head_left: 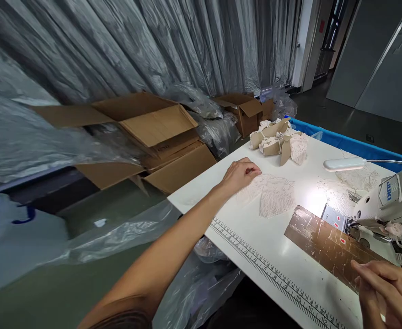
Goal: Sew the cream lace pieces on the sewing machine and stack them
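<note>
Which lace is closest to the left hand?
The pale pink lace between the left hand and the brown plate; other lace lies farther off, near the sewing machine or by the tied bundles.

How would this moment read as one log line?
left hand: at lace pieces' edge | right hand: by brown plate | sewing machine: bright light beside it | tied bundles: far end of table

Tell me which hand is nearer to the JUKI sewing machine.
Right. The right hand is on the wearer's side of the JUKI sewing machine, by the brown plate; the left hand is farther off, beside the pale lace.
</note>
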A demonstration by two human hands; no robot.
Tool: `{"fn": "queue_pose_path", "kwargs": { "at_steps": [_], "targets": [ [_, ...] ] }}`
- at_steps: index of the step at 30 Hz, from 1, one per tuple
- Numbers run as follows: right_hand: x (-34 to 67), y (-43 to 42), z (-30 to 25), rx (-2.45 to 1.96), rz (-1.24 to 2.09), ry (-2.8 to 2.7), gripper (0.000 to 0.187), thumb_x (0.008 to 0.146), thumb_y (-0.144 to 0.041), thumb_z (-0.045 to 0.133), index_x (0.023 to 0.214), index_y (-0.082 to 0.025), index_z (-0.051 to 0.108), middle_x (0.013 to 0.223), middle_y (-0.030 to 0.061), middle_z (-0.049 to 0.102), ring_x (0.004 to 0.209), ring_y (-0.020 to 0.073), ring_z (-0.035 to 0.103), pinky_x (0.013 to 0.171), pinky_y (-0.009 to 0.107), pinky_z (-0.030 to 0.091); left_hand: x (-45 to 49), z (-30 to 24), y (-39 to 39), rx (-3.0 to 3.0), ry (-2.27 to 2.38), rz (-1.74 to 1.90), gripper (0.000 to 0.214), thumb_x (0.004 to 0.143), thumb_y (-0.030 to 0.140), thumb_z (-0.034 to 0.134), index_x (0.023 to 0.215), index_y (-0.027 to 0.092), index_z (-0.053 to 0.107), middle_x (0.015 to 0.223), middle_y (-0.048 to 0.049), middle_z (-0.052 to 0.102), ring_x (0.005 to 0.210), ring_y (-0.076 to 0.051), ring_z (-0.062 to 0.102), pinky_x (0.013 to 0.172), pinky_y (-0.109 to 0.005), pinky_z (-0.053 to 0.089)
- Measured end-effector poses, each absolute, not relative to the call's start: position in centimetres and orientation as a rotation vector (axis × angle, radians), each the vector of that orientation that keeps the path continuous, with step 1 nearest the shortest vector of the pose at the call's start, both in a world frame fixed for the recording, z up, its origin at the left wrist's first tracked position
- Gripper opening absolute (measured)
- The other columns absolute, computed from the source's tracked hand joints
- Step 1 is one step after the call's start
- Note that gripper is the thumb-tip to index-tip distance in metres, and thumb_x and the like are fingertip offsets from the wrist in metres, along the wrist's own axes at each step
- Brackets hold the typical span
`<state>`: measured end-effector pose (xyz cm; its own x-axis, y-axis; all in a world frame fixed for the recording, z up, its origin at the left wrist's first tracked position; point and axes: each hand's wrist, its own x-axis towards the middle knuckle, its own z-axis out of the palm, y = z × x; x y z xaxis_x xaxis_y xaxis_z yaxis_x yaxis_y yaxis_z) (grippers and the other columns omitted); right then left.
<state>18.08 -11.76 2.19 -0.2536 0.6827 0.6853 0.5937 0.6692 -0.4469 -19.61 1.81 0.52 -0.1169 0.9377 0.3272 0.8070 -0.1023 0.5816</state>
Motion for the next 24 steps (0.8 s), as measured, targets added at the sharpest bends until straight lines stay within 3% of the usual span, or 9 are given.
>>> {"fn": "queue_pose_path", "kwargs": {
  "at_steps": [9, 16, 20, 24],
  "targets": [
    [19.2, -8.7, -0.2, -0.836, 0.078, -2.261, 0.024, 0.095, -0.019, 0.05, 0.11, -0.02, 0.069, 0.085, 0.0047, 0.065, 0.071, 0.0125, 0.064, 0.061, 0.019, 0.056, -19.5, 1.1, 1.7, 1.915, 1.815, 1.306, 0.021, 0.08, 0.041, 0.068, 0.08, 0.022, 0.076, 0.094, -0.005, 0.069, 0.088, -0.021, 0.065, 0.079, -0.034, 0.053],
    [18.9, -8.9, -0.5, -0.84, 0.051, -2.276, 0.023, 0.095, -0.02, 0.049, 0.107, -0.02, 0.069, 0.087, 0.0056, 0.066, 0.073, 0.0143, 0.065, 0.062, 0.023, 0.057, -19.0, 1.0, 1.4, 1.961, 1.857, 1.177, 0.024, 0.091, 0.038, 0.052, 0.092, 0.02, 0.068, 0.101, -0.0057, 0.073, 0.097, -0.022, 0.063, 0.085, -0.034, 0.051],
    [19.1, -8.9, -1.0, -0.866, 0.077, -2.308, 0.024, 0.095, -0.02, 0.048, 0.109, -0.022, 0.068, 0.089, 0.0049, 0.066, 0.075, 0.0149, 0.065, 0.063, 0.024, 0.058, -18.7, 0.9, 1.3, 2.001, 1.864, 1.072, 0.027, 0.087, 0.039, 0.058, 0.106, 0.022, 0.068, 0.11, -0.0051, 0.07, 0.098, -0.023, 0.062, 0.093, -0.038, 0.048],
    [19.2, -8.9, -1.1, -0.895, 0.064, -2.321, 0.024, 0.096, -0.023, 0.047, 0.108, -0.021, 0.068, 0.09, 0.0058, 0.067, 0.077, 0.0169, 0.066, 0.064, 0.026, 0.058, -18.7, 0.7, 1.5, 2.007, 1.846, 0.988, 0.02, 0.079, 0.036, 0.064, 0.087, 0.02, 0.073, 0.095, -0.0047, 0.068, 0.088, -0.023, 0.063, 0.085, -0.036, 0.05]
  ]
}}
